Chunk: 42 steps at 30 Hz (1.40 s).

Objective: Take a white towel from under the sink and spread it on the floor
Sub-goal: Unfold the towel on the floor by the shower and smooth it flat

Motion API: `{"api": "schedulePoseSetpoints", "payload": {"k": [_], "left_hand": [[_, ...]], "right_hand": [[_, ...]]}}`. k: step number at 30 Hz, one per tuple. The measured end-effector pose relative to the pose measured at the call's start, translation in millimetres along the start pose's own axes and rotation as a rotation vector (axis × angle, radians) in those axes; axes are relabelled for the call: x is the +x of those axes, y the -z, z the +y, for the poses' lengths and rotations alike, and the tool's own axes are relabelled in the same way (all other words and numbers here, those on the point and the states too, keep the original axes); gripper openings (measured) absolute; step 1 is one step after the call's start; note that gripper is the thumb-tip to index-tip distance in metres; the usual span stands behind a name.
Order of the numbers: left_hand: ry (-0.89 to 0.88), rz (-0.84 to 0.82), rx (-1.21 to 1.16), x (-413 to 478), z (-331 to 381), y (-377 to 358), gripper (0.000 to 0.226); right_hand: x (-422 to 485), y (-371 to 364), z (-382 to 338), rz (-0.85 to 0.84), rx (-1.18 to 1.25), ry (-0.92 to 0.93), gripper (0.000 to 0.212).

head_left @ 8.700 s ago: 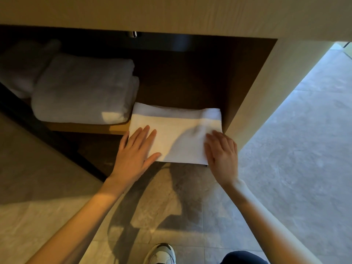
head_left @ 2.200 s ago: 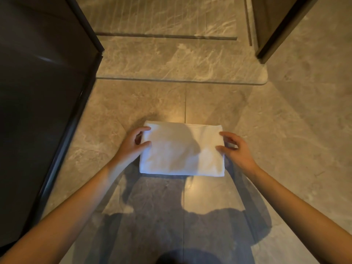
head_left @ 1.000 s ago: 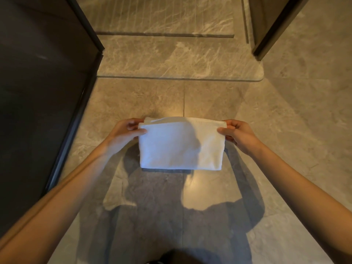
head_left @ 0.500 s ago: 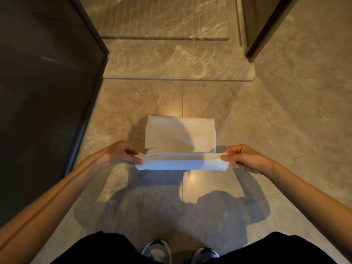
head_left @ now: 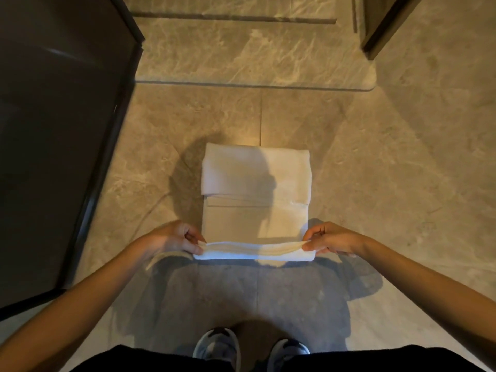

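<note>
The white towel [head_left: 255,191] lies partly unfolded on the stone floor in the middle of the head view, its far part still doubled over. Its near edge is lifted off the floor and stretched between my hands. My left hand [head_left: 174,238] pinches the near left corner. My right hand [head_left: 328,238] pinches the near right corner. Both arms reach in from the bottom corners.
A dark glass panel with a black frame [head_left: 61,146] fills the left side. A raised stone step [head_left: 252,55] crosses the floor beyond the towel. A dark door edge [head_left: 386,25] stands at the top right. My shoes [head_left: 217,347] are just behind the towel.
The folded towel was picked up at its sides, then its top layer was pulled back toward me. Since half a second ago, more towel has opened out on the floor.
</note>
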<state>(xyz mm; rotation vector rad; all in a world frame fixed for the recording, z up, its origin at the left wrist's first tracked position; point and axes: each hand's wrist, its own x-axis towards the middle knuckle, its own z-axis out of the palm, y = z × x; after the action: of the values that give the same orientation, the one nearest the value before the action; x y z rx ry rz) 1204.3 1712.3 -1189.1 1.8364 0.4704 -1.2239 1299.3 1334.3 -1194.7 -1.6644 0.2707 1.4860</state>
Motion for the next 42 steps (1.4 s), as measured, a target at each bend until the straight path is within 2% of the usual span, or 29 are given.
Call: {"api": "schedulePoseSetpoints", "payload": {"k": [5,9,13,16,18,19,20,23,25,27,30,34,38,42], "left_hand": [[-0.024,-0.048,0.086,3,-5,-15,0.022],[-0.068,-0.042,0.195,1,-5,-27,0.029],[-0.104,-0.121,0.228,-4,0,-28,0.037],[-0.115,-0.124,0.188,-8,0,-13,0.038],[-0.132,-0.055,0.124,-6,3,-2,0.035],[-0.163,0.010,0.065,-3,6,3,0.024],[-0.200,0.103,0.003,1,9,7,0.015],[-0.336,0.495,0.043,18,18,21,0.016],[-0.449,0.663,0.222,28,24,27,0.023],[-0.533,0.715,0.410,38,30,31,0.035],[-0.609,0.689,0.645,49,36,34,0.051],[-0.583,0.615,0.803,61,34,37,0.072],[-0.618,0.618,0.889,65,34,37,0.070],[-0.721,0.641,0.958,65,37,43,0.055]], "right_hand": [[4,-6,6,-0.091,-0.292,0.038,0.011],[9,-11,15,-0.102,-0.409,0.066,0.025],[9,-14,14,-0.125,-0.317,0.104,0.031],[7,-5,4,-0.032,-0.226,0.169,0.026],[5,1,-4,0.089,-0.170,0.228,0.019],[5,4,-9,0.161,-0.119,0.244,0.016],[6,6,-13,0.248,-0.063,0.255,0.015],[14,9,-22,0.536,0.000,0.331,0.019],[22,9,-25,0.666,-0.119,0.379,0.024],[27,7,-31,0.725,-0.175,0.387,0.032],[36,6,-34,0.747,-0.357,0.455,0.047],[47,14,-27,0.623,-0.657,0.518,0.066],[54,23,-22,0.601,-0.851,0.556,0.073],[57,31,-18,0.716,-1.044,0.713,0.064]]}}
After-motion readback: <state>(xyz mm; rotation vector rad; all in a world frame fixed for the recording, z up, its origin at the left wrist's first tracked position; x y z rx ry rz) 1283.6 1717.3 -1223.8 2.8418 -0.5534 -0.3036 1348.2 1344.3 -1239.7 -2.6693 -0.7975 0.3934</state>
